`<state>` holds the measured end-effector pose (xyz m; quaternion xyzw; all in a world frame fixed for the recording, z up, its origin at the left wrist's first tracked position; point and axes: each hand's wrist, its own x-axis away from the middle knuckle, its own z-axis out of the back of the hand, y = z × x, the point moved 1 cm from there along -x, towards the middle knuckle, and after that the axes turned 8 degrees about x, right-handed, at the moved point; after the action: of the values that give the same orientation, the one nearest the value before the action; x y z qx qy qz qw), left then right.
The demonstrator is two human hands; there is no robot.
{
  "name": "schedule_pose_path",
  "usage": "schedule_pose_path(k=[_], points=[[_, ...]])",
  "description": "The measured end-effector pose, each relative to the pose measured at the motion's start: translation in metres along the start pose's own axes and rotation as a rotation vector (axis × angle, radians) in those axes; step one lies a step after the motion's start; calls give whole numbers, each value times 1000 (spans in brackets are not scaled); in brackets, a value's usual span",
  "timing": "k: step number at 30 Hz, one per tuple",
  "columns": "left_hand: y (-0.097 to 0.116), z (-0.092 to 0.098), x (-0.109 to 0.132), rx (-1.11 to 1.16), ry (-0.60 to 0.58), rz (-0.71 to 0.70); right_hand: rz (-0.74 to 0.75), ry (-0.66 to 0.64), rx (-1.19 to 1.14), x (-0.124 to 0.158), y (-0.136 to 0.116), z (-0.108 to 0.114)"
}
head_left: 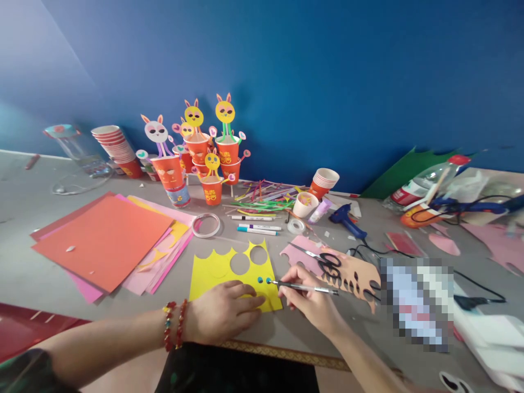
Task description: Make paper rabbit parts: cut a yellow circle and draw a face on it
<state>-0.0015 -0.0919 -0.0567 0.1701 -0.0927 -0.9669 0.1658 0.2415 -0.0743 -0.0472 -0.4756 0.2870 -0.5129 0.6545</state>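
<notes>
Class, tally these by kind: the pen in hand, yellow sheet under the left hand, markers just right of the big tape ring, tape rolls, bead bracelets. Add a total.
Pen: 1
Yellow sheet: 1
Markers: 3
Tape rolls: 2
Bead bracelets: 2
Total: 9

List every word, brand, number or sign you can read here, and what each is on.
"囍", as the gold sign appears: front orange cup; likely also the upper orange cup behind it.
Too small or blurred: print on the top white marker, purple tube and red bottle label.
Pixelated, unreadable: patch at right.
</notes>
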Motion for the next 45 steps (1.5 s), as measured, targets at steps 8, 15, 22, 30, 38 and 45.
schedule_pose_path(k=[8, 15, 22, 30, 38, 45], points=[[-6, 0, -2, 107, -14, 12, 250, 179, 233, -9, 1, -16], [-5, 1, -2, 181, 0, 50, 285, 150, 313, -11, 9, -20], [-7, 4, -3, 206, -27, 77, 248, 120, 333, -12, 1, -18], [-7, 4, -3, 214, -47, 98, 262, 109, 382, -13, 3, -18], [-6, 4, -4, 224, -47, 97, 264, 109, 398, -13, 0, -18], [-6, 3, -3, 232, -39, 99, 266, 100, 412, -13, 1, -18]])
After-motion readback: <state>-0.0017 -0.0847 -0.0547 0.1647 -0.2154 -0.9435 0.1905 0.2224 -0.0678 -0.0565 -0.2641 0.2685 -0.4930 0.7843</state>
